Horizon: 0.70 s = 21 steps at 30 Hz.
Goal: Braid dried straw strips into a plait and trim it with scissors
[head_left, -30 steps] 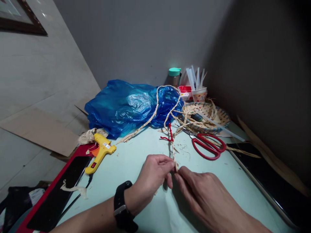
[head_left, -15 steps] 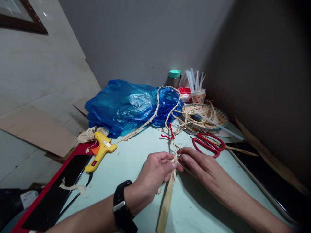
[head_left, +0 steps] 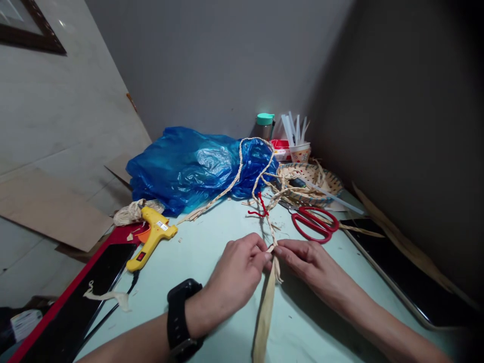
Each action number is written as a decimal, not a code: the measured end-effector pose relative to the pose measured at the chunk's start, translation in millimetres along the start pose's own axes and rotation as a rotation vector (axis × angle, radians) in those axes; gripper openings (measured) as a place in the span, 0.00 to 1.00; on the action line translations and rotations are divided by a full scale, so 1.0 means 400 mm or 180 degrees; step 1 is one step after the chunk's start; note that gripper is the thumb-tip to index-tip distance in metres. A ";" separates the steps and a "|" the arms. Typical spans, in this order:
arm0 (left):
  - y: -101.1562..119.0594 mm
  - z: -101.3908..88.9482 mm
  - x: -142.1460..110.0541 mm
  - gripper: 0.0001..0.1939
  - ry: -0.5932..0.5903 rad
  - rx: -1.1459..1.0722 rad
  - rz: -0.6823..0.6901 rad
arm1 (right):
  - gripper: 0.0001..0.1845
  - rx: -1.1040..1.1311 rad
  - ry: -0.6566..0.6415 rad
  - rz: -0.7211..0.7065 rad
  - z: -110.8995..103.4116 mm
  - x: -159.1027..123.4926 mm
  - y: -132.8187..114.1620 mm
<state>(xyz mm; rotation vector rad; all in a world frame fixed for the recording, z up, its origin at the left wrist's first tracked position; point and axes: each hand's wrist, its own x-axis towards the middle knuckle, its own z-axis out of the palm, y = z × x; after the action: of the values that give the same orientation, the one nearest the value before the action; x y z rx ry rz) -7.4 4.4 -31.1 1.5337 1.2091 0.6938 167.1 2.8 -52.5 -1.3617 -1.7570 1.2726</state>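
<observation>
A thin, pale plaited cord [head_left: 271,228] of dried plant fibre runs down the middle of the table toward me. My left hand [head_left: 242,269] pinches a strand at its lower end between thumb and fingers. From the other side, my right hand [head_left: 302,259] grips the cord with thumb and forefinger at the same spot. Below the fingers hang loose fibre ends and a wide dried leaf strip [head_left: 265,315]. Farther up, a red tie [head_left: 261,206] is fastened round the cord, and its upper part loops over a blue plastic bag [head_left: 181,169].
A yellow glue gun [head_left: 151,239] with a black cable lies left. Red-handled scissors [head_left: 315,225] rest right of the cord, before a woven basket [head_left: 333,184] of fibre scraps. Behind stand a paper cup of glue sticks [head_left: 300,151] and a bottle [head_left: 264,126]. A dark panel [head_left: 408,272] lies right.
My right-hand fingers have closed in on the cord, meeting the left fingertips. The loose ends below have shifted right. The whole view has moved slightly, with the background sliding left.
</observation>
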 end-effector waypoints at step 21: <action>0.010 0.002 -0.002 0.08 0.0642 0.0545 0.0801 | 0.20 0.2075 -0.0304 0.0442 0.013 -0.015 -0.006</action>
<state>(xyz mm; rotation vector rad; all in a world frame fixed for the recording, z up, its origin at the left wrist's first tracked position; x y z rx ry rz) -5.6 3.4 -27.3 1.8133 1.2618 0.9488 163.7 -4.7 -51.8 -1.0567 -1.1467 1.8036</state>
